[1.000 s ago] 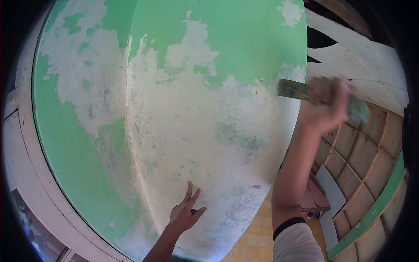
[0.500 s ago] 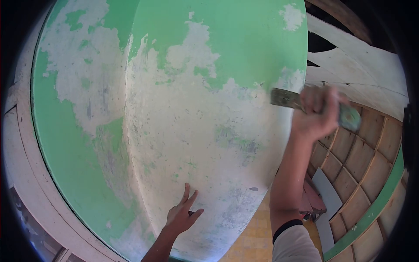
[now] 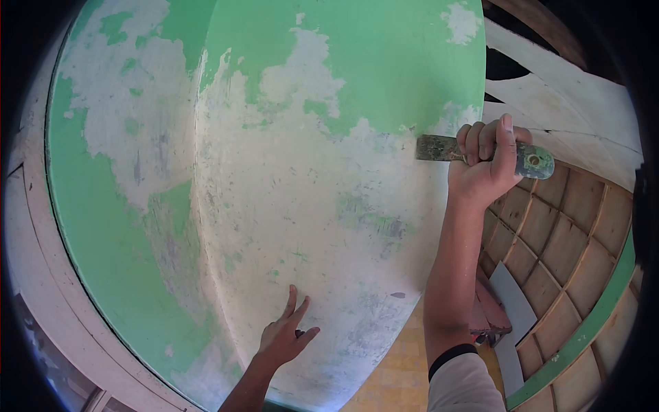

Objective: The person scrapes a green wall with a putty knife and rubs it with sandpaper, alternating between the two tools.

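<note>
My right hand (image 3: 491, 147) is wrapped round the handle of a paint-stained scraper (image 3: 439, 147), its blade pointing left and its tip at the wall near the edge of the bare patch. The butt of the handle, with a round hole, sticks out to the right of my fist. Lower down, my left hand (image 3: 285, 336) rests against the wall with its fingers spread, and a dark ring shows on one finger. The wall (image 3: 295, 178) carries green paint at the top and left, with a large scraped whitish area between.
A pale frame (image 3: 48, 261) runs along the left side. Past the wall's right edge are a wooden lattice panel (image 3: 570, 247), a reddish piece of furniture (image 3: 489, 309), a grey board (image 3: 513, 302) and a yellowish tiled floor (image 3: 398, 364). Broken white ceiling sheets (image 3: 542, 103) hang at upper right.
My right hand has shifted slightly left and up with the scraper, whose outline has gone from blurred to sharp. My left hand stays almost where it was.
</note>
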`<state>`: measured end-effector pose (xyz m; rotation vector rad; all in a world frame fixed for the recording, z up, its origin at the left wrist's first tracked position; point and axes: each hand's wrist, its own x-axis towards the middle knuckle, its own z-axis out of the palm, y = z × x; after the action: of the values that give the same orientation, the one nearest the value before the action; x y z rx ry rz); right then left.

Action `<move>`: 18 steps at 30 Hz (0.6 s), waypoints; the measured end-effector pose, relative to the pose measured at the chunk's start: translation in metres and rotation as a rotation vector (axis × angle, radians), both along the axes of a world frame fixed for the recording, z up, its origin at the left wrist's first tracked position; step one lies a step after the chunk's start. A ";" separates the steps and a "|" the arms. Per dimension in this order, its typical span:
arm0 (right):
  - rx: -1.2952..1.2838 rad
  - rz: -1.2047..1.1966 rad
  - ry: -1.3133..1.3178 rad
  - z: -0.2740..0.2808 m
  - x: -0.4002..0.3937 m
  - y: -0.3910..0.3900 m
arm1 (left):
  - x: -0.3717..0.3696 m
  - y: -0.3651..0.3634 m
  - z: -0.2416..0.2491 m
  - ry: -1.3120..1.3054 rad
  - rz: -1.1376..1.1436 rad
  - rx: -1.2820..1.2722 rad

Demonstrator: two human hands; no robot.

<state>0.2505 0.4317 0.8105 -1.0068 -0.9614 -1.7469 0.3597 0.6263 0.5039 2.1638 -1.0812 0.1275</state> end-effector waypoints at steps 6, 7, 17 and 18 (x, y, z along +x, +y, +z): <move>-0.204 0.222 -0.141 0.002 -0.013 0.009 | 0.001 -0.001 -0.004 -0.009 0.000 -0.023; -0.201 0.221 -0.139 0.005 -0.006 0.007 | 0.000 -0.001 -0.003 -0.007 -0.001 -0.020; -0.065 0.151 0.090 0.004 0.025 0.009 | -0.001 -0.001 -0.005 -0.011 0.003 -0.026; -0.121 0.125 0.056 0.002 0.019 0.008 | 0.001 -0.001 -0.005 -0.033 0.009 -0.042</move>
<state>0.2698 0.4401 0.8128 -1.0434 -1.0813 -1.5650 0.3605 0.6252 0.4993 2.1360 -1.0775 0.1893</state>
